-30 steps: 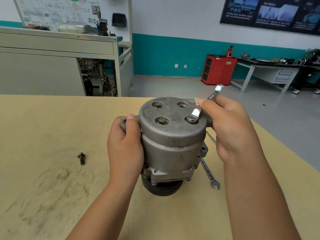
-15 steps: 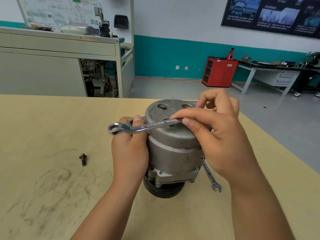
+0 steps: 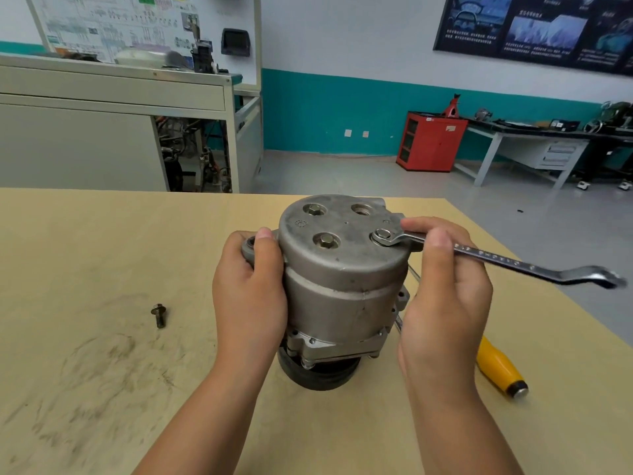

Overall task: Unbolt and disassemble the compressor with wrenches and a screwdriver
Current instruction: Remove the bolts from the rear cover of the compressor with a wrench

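- Since the frame half a second ago, the silver offset ring wrench has swung round. It lay across the housing top with its free end to the left; its shank now points right, and its ring end sits over the front-right bolt.
- Right hand: thumb and forefinger pinch the wrench shank just beside the ring end.
- Left hand: wrapped round the left side of the grey cast-metal cylindrical compressor, thumb tip at the top rim.
- Compressor location: upright on the tan wooden counter, black pulley downward, between both hands.
- Top face: two brass-coloured hex bolts are seated at rear left and front left; one open threaded hole is at rear right.
- A dark loose bolt lies on the counter, well apart to the left of the compressor.
- A yellow-handled screwdriver with a black end cap lies on the counter, right of the right hand.
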`<state>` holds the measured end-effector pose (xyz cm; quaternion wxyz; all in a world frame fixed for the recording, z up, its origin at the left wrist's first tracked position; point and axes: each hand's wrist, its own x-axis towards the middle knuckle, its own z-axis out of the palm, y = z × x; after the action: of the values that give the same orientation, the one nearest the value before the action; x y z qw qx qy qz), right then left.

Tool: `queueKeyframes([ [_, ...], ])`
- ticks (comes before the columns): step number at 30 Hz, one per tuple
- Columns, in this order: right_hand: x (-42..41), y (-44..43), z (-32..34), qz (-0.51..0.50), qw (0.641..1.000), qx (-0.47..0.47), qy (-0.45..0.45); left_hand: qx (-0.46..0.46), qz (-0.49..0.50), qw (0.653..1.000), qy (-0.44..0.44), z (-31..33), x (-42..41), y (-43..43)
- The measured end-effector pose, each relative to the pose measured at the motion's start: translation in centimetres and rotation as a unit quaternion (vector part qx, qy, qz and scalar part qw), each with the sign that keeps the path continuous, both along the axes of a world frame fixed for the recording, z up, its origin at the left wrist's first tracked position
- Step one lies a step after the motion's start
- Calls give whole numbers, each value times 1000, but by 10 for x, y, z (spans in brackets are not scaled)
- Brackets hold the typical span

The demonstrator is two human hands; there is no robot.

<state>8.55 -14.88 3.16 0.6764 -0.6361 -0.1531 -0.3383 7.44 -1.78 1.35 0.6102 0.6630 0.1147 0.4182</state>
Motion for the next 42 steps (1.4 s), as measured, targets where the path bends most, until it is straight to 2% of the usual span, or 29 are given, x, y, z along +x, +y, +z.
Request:
queueKeyframes([
  [4, 8, -2, 16, 24, 982, 82, 171, 8, -12, 1000, 8, 3, 0, -1],
  [6, 13, -7, 26, 62, 972, 76, 214, 9, -14, 1000, 12, 3, 0, 0],
  [8, 17, -11, 35, 97, 967, 47, 229, 3, -16, 1000, 18, 4, -1, 1],
  [11, 25, -14, 45, 120, 960, -79, 242, -4, -12, 1000, 17, 3, -2, 2],
  [17, 33, -7, 73, 68, 916, -349, 186, 3, -9, 1000, 17, 2, -2, 3],
  [21, 17, 4, 74, 59, 890, -443, 92, 32, -2, 999, 6, 1, 0, 1],
  [23, 9, 1, 66, 51, 888, -455, 34, 32, 0, 999, 2, 1, -1, 1],
  [26, 3, -8, 51, 60, 908, -414, -32, 10, -8, 1000, -1, 0, -3, 0],
  [30, -5, -16, 28, 17, 916, -376, -140, 10, -23, 1000, -14, 1, -5, 2],
  [35, -7, -23, 5, -28, 927, -308, -213, 23, 10, 1000, -1, 0, -3, 2],
  [37, -4, -21, 2, -14, 954, -231, -190, 17, 7, 1000, 3, 0, -4, 1],
  [39, -2, -14, 2, 22, 987, -97, -124, 9, 3, 1000, 4, 1, -4, 1],
  [42, 2, -5, 3, 35, 998, 41, -24, 14, 0, 1000, 3, 3, -4, 1],
])
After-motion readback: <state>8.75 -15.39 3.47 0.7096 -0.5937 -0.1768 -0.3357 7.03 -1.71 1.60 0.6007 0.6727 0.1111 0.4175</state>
